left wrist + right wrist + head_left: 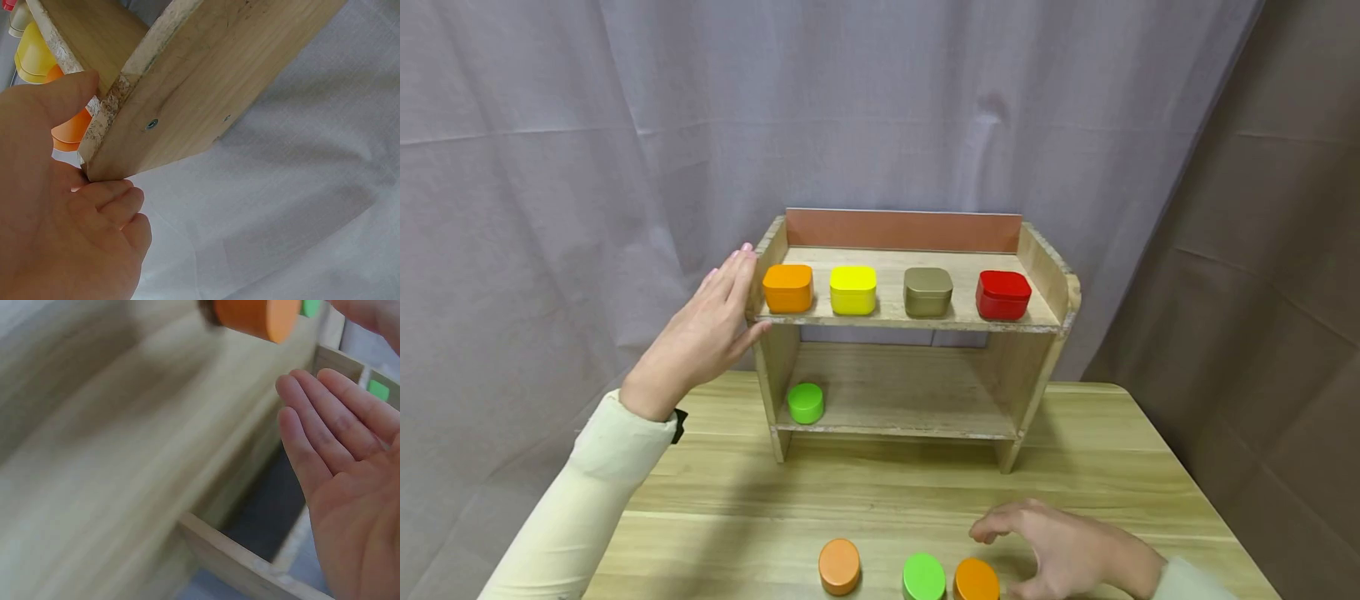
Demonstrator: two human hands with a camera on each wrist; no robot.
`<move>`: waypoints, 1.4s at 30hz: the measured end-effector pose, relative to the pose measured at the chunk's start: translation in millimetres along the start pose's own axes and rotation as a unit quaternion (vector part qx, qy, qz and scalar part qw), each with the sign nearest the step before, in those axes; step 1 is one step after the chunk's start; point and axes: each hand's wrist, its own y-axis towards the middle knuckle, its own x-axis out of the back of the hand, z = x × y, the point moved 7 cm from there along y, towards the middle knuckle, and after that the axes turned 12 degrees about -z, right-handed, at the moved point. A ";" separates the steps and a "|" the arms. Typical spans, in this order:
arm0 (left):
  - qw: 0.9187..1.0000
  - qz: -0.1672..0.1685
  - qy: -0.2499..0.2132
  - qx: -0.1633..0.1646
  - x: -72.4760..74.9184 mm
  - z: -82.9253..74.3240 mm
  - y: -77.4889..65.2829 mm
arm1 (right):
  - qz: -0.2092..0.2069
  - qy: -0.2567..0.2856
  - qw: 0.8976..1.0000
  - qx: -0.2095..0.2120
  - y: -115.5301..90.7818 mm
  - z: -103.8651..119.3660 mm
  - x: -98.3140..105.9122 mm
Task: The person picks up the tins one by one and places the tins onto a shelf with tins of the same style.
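Observation:
A small two-tier wooden shelf [895, 379] stands on the table. My left hand [703, 329] holds its left side panel [181, 94] near the upper front corner, thumb over the front edge and fingers against the outer side. My right hand [1067, 546] is above the tabletop, fingers and thumb apart with nothing between them. Just left of it sits an orange round container [977, 579], next to a green round container [924, 577]. Further left is a paler orange round container [839, 567]. Another green round container [806, 403] stands at the left of the lower tier.
Along the top tier stand rounded rectangular boxes: orange [787, 289], yellow [853, 291], olive [927, 292] and red [1003, 295]. Behind the shelf hangs a grey curtain [880, 108]. The wooden table [1112, 442] has a rounded right corner.

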 end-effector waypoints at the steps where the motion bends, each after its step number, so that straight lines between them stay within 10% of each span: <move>1: 1.000 -0.001 0.000 0.000 -0.2 -0.1 0.1 | -0.003 0.000 1.000 -0.001 -1.4 -0.5 -3.0; 19: 1.000 -0.013 0.006 -0.011 0.7 -2.0 2.7 | 0.023 0.092 0.981 -0.170 -17.5 -25.0 -43.7; 31: 1.000 -0.005 -0.001 -0.004 0.2 -0.6 -0.5 | 0.015 0.134 0.979 -0.153 -13.0 -28.0 -48.9; 42: 1.000 -0.001 -0.003 -0.001 -0.6 0.1 0.4 | -0.055 0.084 0.995 -0.006 12.3 -17.5 -29.3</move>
